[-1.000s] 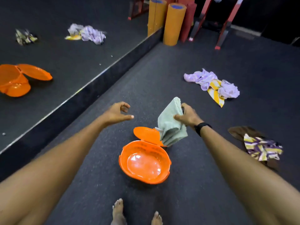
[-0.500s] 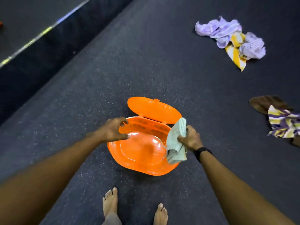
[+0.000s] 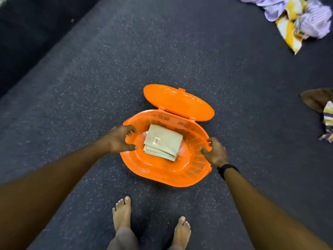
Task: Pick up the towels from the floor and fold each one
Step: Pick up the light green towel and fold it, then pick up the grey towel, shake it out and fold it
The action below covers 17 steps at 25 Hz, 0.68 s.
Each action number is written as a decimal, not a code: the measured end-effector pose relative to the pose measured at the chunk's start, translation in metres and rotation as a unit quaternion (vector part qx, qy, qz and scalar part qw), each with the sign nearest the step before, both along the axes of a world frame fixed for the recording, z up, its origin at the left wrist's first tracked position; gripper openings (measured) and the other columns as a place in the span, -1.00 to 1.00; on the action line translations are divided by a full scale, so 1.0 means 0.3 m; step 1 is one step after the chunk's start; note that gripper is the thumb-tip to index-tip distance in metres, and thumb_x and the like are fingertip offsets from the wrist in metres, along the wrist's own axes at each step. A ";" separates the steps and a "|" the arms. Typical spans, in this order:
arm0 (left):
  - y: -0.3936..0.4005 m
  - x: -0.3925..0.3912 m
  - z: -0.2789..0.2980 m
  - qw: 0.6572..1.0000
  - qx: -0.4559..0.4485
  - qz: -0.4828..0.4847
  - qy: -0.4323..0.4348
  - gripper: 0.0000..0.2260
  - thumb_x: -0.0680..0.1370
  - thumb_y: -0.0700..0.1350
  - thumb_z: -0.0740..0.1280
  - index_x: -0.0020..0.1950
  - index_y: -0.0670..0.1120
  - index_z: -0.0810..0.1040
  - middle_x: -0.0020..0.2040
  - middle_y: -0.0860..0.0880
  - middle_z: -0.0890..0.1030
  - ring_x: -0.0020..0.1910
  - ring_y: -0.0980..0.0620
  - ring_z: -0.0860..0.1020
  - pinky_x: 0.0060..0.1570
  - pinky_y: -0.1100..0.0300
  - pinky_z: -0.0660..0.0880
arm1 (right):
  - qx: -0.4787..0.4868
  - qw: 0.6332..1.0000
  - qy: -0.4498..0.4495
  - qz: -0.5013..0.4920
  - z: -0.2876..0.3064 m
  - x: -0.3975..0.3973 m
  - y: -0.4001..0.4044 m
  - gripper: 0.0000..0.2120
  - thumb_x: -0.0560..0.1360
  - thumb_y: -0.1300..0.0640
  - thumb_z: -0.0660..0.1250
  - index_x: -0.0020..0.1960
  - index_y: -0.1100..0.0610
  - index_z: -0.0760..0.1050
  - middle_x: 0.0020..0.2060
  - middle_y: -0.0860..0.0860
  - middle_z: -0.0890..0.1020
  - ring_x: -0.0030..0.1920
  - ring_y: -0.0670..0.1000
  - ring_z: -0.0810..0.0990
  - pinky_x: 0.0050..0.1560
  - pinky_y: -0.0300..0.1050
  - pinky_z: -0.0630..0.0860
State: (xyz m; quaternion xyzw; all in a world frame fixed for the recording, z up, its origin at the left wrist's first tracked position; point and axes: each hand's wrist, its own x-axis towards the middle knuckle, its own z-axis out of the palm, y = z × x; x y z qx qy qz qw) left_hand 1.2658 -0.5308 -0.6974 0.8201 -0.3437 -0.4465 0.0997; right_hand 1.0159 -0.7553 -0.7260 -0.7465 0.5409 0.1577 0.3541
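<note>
Head view: orange basket (image 3: 162,175) on dark floor (image 3: 90,87), hinged lid (image 3: 178,103) thrown back on the far side. Folded pale-green towel (image 3: 163,142) lying flat on the basket bottom, free of both hands, label uppermost. Left hand (image 3: 119,139) at the left rim, fingers curled over the edge, thumb below: seemingly gripping the rim. Right hand (image 3: 215,153) at the right rim, fingertips curled against the mesh wall; whether actually clamped or only touching cannot be told. Black wristband (image 3: 227,168) on the right wrist. Bare feet (image 3: 122,213) just short of the basket. Unfolded towels left on the floor: lilac-and-yellow heap (image 3: 299,17) far right, brown and striped heap (image 3: 320,109) at the right edge, both well apart from the basket. Step in hand, probably: steadying or shifting the basket toward the next heap. Best done with even hold on both rims, basket kept level so the fold stays square, lid left open for the next towel.
</note>
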 end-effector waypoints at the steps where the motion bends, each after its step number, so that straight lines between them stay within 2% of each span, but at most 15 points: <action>1: -0.002 0.011 0.048 1.000 -0.005 0.005 -0.004 -0.41 0.40 0.02 0.51 0.37 -0.04 0.39 0.29 -0.09 0.50 0.24 -0.07 0.49 0.22 -0.02 0.47 | -0.002 1.000 -0.012 0.022 0.056 0.011 -0.011 -0.54 0.51 0.10 0.37 0.36 0.17 0.35 0.31 0.16 0.47 0.30 0.16 0.44 0.19 0.04 0.43; 3: -0.022 0.035 0.174 0.999 -0.027 0.017 -0.019 -0.40 0.39 0.00 0.52 0.37 -0.07 0.39 0.30 -0.10 0.50 0.25 -0.07 0.48 0.23 -0.02 0.46 | -0.008 0.997 -0.043 0.058 0.197 0.057 -0.043 -0.55 0.51 0.10 0.38 0.35 0.19 0.38 0.31 0.15 0.47 0.31 0.15 0.43 0.21 0.00 0.40; 5: -0.059 0.055 0.377 0.997 -0.061 0.039 -0.035 -0.38 0.40 -0.02 0.51 0.40 -0.10 0.37 0.34 -0.11 0.48 0.29 -0.06 0.47 0.26 0.03 0.44 | -0.012 0.993 -0.073 0.087 0.400 0.130 -0.088 -0.51 0.50 0.06 0.39 0.37 0.18 0.36 0.35 0.15 0.44 0.35 0.15 0.40 0.28 0.01 0.36; 10: -0.099 0.081 1.013 0.980 -0.152 0.097 -0.083 -0.40 0.42 0.03 0.49 0.39 -0.07 0.38 0.35 -0.12 0.46 0.30 -0.05 0.45 0.25 0.07 0.42 | -0.050 0.974 -0.153 0.158 1.067 0.284 -0.153 -0.35 0.45 -0.07 0.43 0.43 0.12 0.30 0.40 0.11 0.39 0.39 0.11 0.37 0.32 0.04 0.36; 17: 0.059 0.002 1.813 0.924 -0.262 0.208 -0.185 -0.44 0.36 0.03 0.54 0.29 -0.08 0.48 0.17 -0.05 0.56 0.09 0.06 0.52 0.21 0.17 0.43 | -0.144 0.935 -0.231 0.227 1.871 0.287 -0.162 -0.18 0.35 -0.18 0.48 0.46 0.08 0.23 0.41 0.11 0.38 0.39 0.10 0.38 0.35 0.06 0.37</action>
